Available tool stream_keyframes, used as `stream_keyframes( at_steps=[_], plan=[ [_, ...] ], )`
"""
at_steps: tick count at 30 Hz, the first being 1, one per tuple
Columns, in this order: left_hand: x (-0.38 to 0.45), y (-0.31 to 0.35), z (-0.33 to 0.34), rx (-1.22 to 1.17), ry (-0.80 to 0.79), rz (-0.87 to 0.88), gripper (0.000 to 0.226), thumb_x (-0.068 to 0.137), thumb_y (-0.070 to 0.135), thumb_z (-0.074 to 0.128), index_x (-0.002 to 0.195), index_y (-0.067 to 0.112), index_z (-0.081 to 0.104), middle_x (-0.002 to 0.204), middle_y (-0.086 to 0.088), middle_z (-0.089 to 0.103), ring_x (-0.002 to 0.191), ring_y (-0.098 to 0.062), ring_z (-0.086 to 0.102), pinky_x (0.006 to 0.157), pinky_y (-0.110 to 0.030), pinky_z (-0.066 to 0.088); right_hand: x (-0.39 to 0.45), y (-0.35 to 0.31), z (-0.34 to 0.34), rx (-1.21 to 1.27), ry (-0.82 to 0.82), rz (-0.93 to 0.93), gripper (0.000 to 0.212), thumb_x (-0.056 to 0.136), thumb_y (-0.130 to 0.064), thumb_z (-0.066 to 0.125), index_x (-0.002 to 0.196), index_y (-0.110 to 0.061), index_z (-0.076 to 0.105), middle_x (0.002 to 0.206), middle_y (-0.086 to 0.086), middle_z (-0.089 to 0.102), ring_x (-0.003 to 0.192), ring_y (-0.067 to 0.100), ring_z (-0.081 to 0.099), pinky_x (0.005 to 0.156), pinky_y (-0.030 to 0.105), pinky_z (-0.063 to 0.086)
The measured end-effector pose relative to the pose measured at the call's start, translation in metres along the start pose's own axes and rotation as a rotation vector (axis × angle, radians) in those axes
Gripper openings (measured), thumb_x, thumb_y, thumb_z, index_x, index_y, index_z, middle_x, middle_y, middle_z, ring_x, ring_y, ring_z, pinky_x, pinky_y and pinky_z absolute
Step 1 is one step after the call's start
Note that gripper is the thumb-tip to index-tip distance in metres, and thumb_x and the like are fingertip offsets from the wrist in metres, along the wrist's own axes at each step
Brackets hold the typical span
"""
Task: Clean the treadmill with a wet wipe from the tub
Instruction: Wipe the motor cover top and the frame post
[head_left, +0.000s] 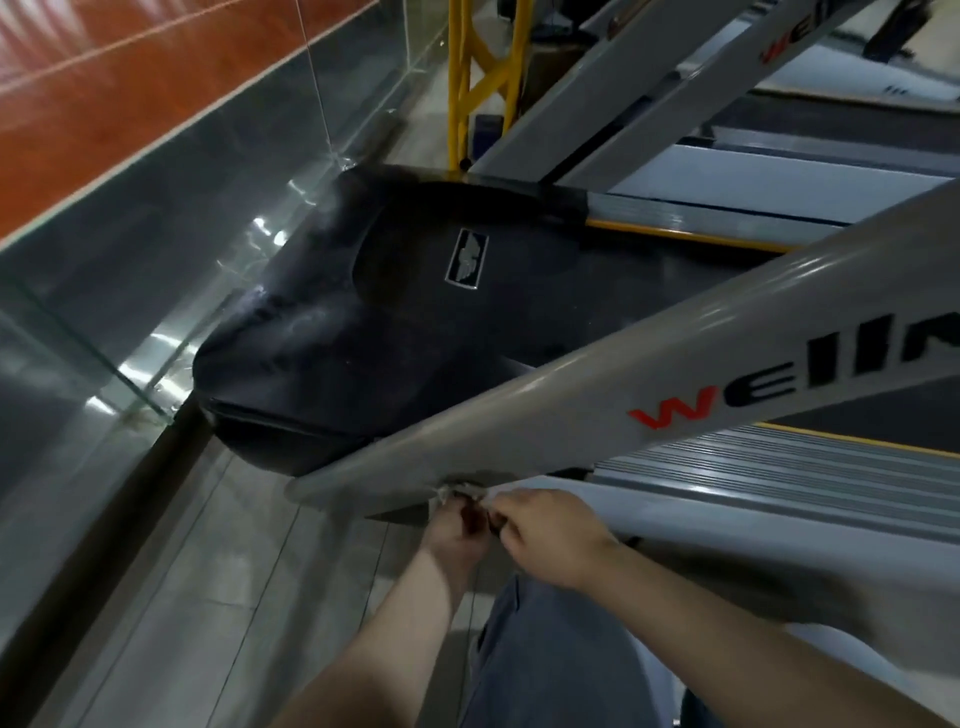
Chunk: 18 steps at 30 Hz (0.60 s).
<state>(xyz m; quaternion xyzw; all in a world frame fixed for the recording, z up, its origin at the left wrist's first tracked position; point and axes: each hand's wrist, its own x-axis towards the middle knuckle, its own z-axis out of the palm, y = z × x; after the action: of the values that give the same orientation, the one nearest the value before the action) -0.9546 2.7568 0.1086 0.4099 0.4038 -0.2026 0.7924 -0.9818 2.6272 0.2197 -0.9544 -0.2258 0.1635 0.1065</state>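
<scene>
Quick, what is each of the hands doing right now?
Left hand: fingers curled, pinching the small crumpled white wet wipe under the grey treadmill upright.
Right hand: fingers curled at the same wipe; its grip cannot be told.

Both hands meet under the near end of the treadmill's grey upright (597, 379). The left hand (457, 527) and right hand (550, 535) pinch a crumpled white wipe (457, 489) against its lower edge. The black motor cover (363, 332) lies beyond, beside a glass wall (156, 249) on the left.

Hands (498, 525) under upright (597, 374), hood (395, 312) behind.
</scene>
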Motion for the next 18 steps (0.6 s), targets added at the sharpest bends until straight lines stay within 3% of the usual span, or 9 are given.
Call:
stream_keyframes(
  at_steps=[2,4,7,10,13,16,18],
  plan=[
    [-0.007,0.001,0.007,-0.106,0.016,-0.017,0.032,0.106,0.007,0.034,0.078,0.007,0.051,0.044,-0.005,0.060,0.038,-0.014,0.060,0.042,-0.020,0.050,0.002,0.009,0.017,0.308,0.062,0.334,0.015,0.095,-0.021,0.046,0.098,-0.019,0.061,0.099,0.006,0.066,0.087,0.023,0.060,0.068,0.029,0.041],
    [-0.008,0.004,0.007,-0.179,0.014,-0.034,0.035,0.104,0.003,0.034,0.073,0.006,0.050,0.038,-0.005,0.054,0.030,-0.012,0.053,0.041,-0.021,0.050,0.014,0.014,0.029,0.595,0.045,0.560,0.024,0.096,-0.019,0.044,0.075,-0.022,0.055,0.089,0.008,0.063,0.079,0.023,0.057,0.066,0.028,0.040],
    [-0.013,0.005,0.004,-0.158,-0.029,-0.009,0.035,0.100,0.005,0.030,0.072,0.009,0.050,0.041,-0.003,0.049,0.042,-0.016,0.050,0.058,-0.027,0.053,0.032,0.015,0.041,0.974,-0.003,0.722,0.025,0.090,-0.018,0.053,0.064,-0.020,0.052,0.078,0.009,0.060,0.072,0.024,0.055,0.067,0.031,0.043],
    [-0.018,0.005,0.003,-0.169,-0.086,-0.013,0.037,0.095,0.005,0.032,0.075,0.007,0.063,0.054,-0.009,0.062,0.064,-0.024,0.058,0.070,-0.033,0.051,0.054,0.018,0.071,1.245,0.054,0.838,0.019,0.069,-0.027,0.072,0.063,-0.013,0.060,0.065,0.008,0.061,0.062,0.023,0.058,0.064,0.032,0.046],
    [-0.025,0.006,0.000,-0.062,-0.056,0.018,0.034,0.099,0.011,0.031,0.092,0.013,0.065,0.059,0.000,0.070,0.076,-0.018,0.059,0.068,-0.031,0.043,0.078,0.017,0.095,1.513,0.158,0.870,0.040,0.048,-0.033,0.081,0.077,-0.007,0.068,0.091,0.016,0.073,0.084,0.031,0.070,0.084,0.045,0.058],
    [-0.027,0.007,-0.008,0.109,-0.081,0.028,0.034,0.096,0.016,0.031,0.099,0.020,0.064,0.083,0.001,0.074,0.089,-0.020,0.057,0.083,-0.034,0.030,0.079,-0.003,0.074,1.777,0.345,0.980,0.008,0.082,0.003,0.065,0.076,-0.001,0.062,0.082,0.021,0.066,0.072,0.034,0.065,0.075,0.047,0.058],
    [-0.029,0.009,-0.013,0.245,-0.082,0.074,0.033,0.095,0.021,0.035,0.100,0.019,0.067,0.096,-0.005,0.070,0.094,-0.024,0.058,0.083,-0.033,0.033,0.069,-0.015,0.057,1.890,0.409,1.018,0.018,0.091,0.011,0.049,0.084,-0.004,0.056,0.079,0.015,0.059,0.066,0.028,0.058,0.075,0.044,0.057]
  ],
)
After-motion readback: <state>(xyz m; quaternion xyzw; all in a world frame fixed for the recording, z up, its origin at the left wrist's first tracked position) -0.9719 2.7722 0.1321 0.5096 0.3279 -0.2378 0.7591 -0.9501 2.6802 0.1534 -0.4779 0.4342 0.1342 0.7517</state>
